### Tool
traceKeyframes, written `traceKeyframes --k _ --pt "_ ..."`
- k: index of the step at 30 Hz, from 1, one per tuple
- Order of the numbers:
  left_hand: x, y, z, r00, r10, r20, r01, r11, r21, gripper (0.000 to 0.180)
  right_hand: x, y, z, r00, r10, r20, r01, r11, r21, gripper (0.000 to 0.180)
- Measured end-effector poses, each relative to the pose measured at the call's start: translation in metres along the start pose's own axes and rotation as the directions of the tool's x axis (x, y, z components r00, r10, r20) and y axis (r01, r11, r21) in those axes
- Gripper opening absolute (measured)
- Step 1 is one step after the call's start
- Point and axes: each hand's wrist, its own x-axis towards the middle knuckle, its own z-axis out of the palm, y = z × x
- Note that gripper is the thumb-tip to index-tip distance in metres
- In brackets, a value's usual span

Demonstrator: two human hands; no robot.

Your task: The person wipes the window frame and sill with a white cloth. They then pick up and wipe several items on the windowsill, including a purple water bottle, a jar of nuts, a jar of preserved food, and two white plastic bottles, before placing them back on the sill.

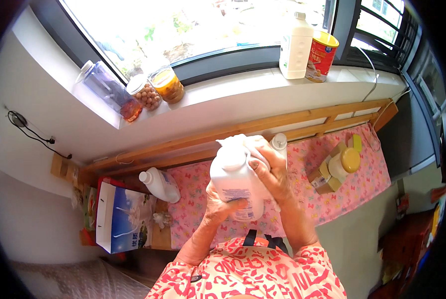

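Observation:
I hold a large white plastic bottle up in front of me, above the pink patterned cover. My left hand is closed round its lower part, the thumb across the printed label. Bunched in my right hand is a white cloth, pressed against the bottle's top and right side. Part of the cloth drapes beyond my fingers and hides some of the bottle's top. Behind my right hand stands another white bottle, partly hidden. A white bottle with a cap is on the cover's left side.
A cardboard box and a yellow-lidded container are at right. At left stands a blue-and-white paper bag. The windowsill carries jars, a red tin and a cream jug. A wooden rail runs along the wall.

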Motion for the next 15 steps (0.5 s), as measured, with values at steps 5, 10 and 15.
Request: traceKeyframes --k 5,10,15 --pt "0.004 0.002 0.0 0.992 0.015 -0.124 -0.024 0.997 -0.071 0.067 -0.013 -0.005 0.026 0.879 -0.471 -0.072 0.346 0.735 -0.583 0.031" --pt "0.007 0.008 -0.009 0.994 -0.017 -0.108 -0.003 0.984 -0.18 0.058 -0.038 0.006 0.011 0.868 -0.492 0.073 0.446 0.705 -0.551 0.036" --pt "0.007 0.006 -0.027 0.999 0.032 -0.009 -0.032 0.999 -0.043 0.063 -0.029 0.016 -0.024 0.949 -0.018 -0.314 -0.223 0.664 -0.713 0.038"
